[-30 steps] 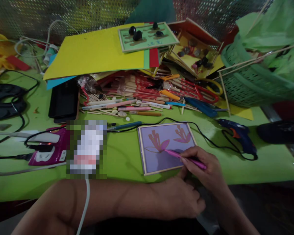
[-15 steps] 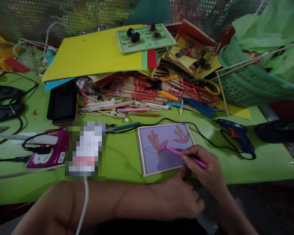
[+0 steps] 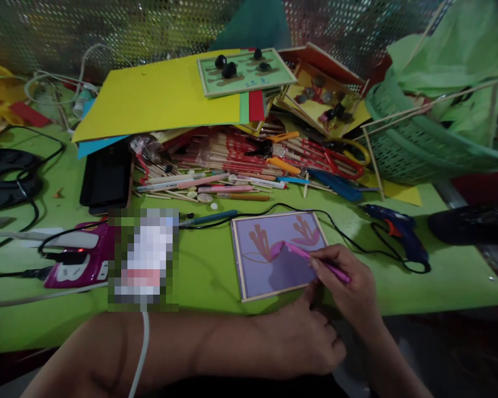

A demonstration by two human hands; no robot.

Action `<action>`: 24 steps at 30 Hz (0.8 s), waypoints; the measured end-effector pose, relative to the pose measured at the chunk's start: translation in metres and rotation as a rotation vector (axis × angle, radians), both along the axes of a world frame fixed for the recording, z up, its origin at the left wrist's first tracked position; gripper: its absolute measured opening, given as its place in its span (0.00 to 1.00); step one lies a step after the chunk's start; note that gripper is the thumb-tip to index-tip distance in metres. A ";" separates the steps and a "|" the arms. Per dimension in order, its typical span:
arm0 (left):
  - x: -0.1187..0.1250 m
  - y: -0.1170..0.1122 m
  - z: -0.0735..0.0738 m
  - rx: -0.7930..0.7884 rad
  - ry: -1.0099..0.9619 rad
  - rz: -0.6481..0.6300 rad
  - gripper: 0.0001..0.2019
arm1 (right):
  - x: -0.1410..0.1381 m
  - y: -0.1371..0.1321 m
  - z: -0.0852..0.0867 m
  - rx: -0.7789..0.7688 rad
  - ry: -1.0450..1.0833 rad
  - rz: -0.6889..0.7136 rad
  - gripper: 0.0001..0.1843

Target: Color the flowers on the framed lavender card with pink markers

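Observation:
My right hand [image 3: 352,282] holds a pink marker pen [image 3: 336,271] between thumb and fingers. Its tip touches a purple card [image 3: 290,279] with a thin wooden-stick border, lying flat near the table's front edge. Two flower shapes are drawn on the card: a left flower [image 3: 263,243], with one petal pink and another only outlined, and a right flower [image 3: 306,231] with pink at its base. Beside the card's lower edge, my left hand [image 3: 307,340] is closed with curled fingers, its forearm along the table edge. Whatever those fingers may hold is hidden.
A glue gun [image 3: 398,226] lies on the right, its black cord curving behind the card. Pens and sticks [image 3: 216,185] are heaped behind, below yellow sheets [image 3: 161,99]. A green basket [image 3: 415,143] stands back right. At left are a blurred-out phone [image 3: 145,260] and a magenta power strip [image 3: 78,265].
The pen tip has moved slightly right along the left flower's petal, and the pink there reaches further right. My left hand stays in place. The whole view has shifted a little.

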State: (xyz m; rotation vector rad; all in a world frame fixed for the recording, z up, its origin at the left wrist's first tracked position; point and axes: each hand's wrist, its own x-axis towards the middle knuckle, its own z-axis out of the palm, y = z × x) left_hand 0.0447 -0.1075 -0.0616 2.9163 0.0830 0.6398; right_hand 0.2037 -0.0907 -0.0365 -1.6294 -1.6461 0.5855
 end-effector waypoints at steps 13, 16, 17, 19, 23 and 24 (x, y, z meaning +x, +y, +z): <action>0.003 -0.004 -0.007 -0.004 -0.031 0.032 0.03 | 0.004 -0.002 -0.003 -0.046 0.017 0.011 0.04; 0.003 -0.003 -0.006 0.011 -0.020 0.026 0.03 | 0.003 -0.001 -0.003 -0.064 0.020 0.014 0.05; 0.002 -0.002 -0.005 0.016 -0.018 0.020 0.03 | 0.003 -0.001 -0.003 -0.068 0.018 0.016 0.05; 0.001 0.000 -0.002 0.025 -0.011 0.013 0.03 | 0.003 -0.001 -0.002 -0.069 0.015 0.019 0.05; -0.001 0.002 0.003 0.032 -0.007 0.010 0.03 | 0.002 -0.001 -0.002 -0.043 0.041 -0.002 0.04; -0.001 0.002 0.003 0.032 -0.008 0.008 0.03 | 0.002 -0.001 -0.001 -0.034 0.059 -0.015 0.04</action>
